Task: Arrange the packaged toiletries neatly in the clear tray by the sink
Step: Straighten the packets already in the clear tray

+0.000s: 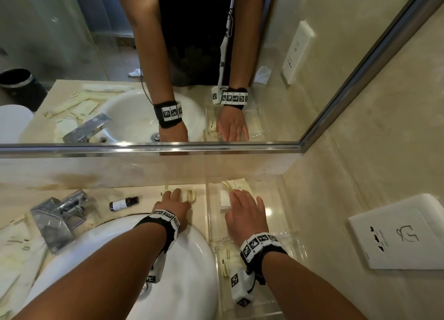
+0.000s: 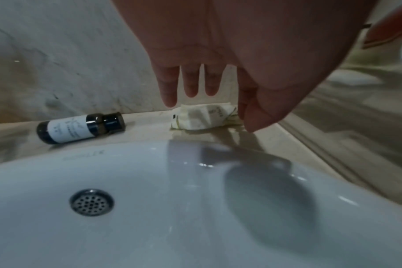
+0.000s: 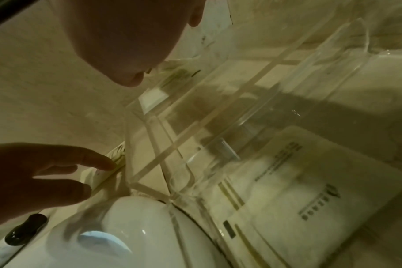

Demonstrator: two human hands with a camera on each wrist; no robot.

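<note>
Fingers (image 2: pixel 170 87) of the left hand (image 1: pixel 171 205) are spread straight and apart, reaching down over a crumpled cream sachet (image 2: pixel 207 117) that lies on the desk (image 2: pixel 149 130) at the far rim of the sink (image 1: pixel 185 259); in the left wrist view the fingertips hover just above it and clamp on nothing. Over in the clear tray (image 1: pixel 286 192), the right hand (image 1: pixel 245 214) lies palm down with its fingers loosely extended and apart, holding nothing that shows. That tray is glossy transparent plastic, box-shaped with thin upright dividers (their edges catch the light as pale lines in the right wrist view), and it sits on the desk just right of the sink. Inside it, a flat cream packet (image 3: pixel 310 190) with dark printed text and olive stripes lies in the near compartment, another striped cream packet (image 1: pixel 236 184) lies at the far end, and a small white block (image 1: pixel 225 201) sits beside the right hand's fingers. More flat cream packets (image 1: pixel 16 240) are scattered on the polished beige marble desk to the left of the chrome faucet (image 1: pixel 60 219). A small dark bottle (image 1: pixel 123 202) with a white label lies on its side between faucet and left hand. Smooth white ceramic forms the round sink, with a perforated metal drain (image 2: pixel 91 202).
</note>
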